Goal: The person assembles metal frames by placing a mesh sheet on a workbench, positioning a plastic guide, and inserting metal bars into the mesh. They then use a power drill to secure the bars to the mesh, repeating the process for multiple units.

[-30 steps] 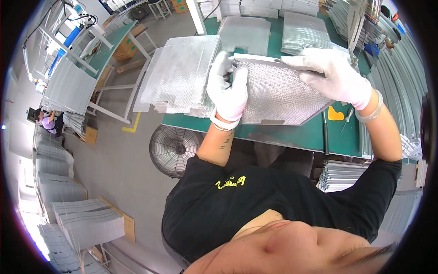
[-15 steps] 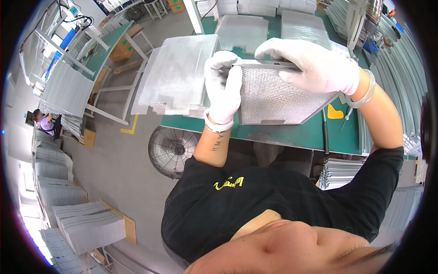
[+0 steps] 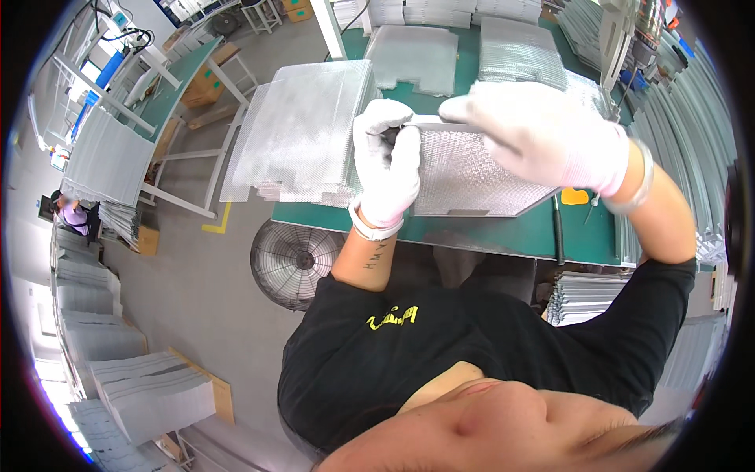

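A metal mesh filter panel (image 3: 464, 173) with a thin frame stands tilted at the front of the green workbench (image 3: 503, 236). My left hand (image 3: 385, 161), in a white glove, is closed around the frame's upper left corner, thumb toward me. Over the upper right part of the panel is my right hand (image 3: 535, 130), also gloved and smeared by motion. Its fingertips lie by the frame's top bar (image 3: 448, 124); whether they grip it cannot be made out. The hand covers the panel's upper right corner.
Stacked mesh sheets (image 3: 295, 130) lie left of the panel, with more mesh sheets (image 3: 413, 57) behind. A black-handled tool (image 3: 559, 232) and a yellow piece (image 3: 574, 196) rest on the right. Metal strips (image 3: 680, 149) line the far right. A floor fan (image 3: 303, 259) stands below left.
My right hand has shifted slightly and its fingers have drawn together over the top bar. The panel's top edge has come slightly lower. My left hand keeps its hold.
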`<action>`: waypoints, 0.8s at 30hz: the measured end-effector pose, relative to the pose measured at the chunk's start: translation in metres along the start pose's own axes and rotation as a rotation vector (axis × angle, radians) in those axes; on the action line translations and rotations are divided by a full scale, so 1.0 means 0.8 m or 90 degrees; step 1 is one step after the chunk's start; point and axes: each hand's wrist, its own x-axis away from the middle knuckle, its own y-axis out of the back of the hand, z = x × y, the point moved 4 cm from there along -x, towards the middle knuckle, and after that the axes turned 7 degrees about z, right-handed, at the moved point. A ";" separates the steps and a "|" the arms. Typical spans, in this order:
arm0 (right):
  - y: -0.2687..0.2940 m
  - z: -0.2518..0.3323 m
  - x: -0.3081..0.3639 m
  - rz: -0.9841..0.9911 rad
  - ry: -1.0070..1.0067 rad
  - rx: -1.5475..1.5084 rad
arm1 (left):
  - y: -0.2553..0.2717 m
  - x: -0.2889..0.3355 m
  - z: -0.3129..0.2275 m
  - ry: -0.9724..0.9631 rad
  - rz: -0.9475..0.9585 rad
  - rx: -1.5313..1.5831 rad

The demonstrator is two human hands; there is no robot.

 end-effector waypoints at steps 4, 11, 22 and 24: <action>-0.013 0.020 0.011 -0.007 0.057 0.339 | -0.006 0.005 -0.005 -0.057 0.018 -0.071; -0.011 0.026 -0.004 0.003 -0.030 0.296 | -0.007 0.011 -0.002 -0.083 -0.012 -0.105; 0.011 0.016 0.008 -0.135 -0.062 0.138 | 0.001 0.028 0.035 -0.055 0.068 -0.099; 0.042 0.010 0.064 -0.270 -0.119 0.151 | 0.009 0.019 0.041 -0.055 0.045 -0.197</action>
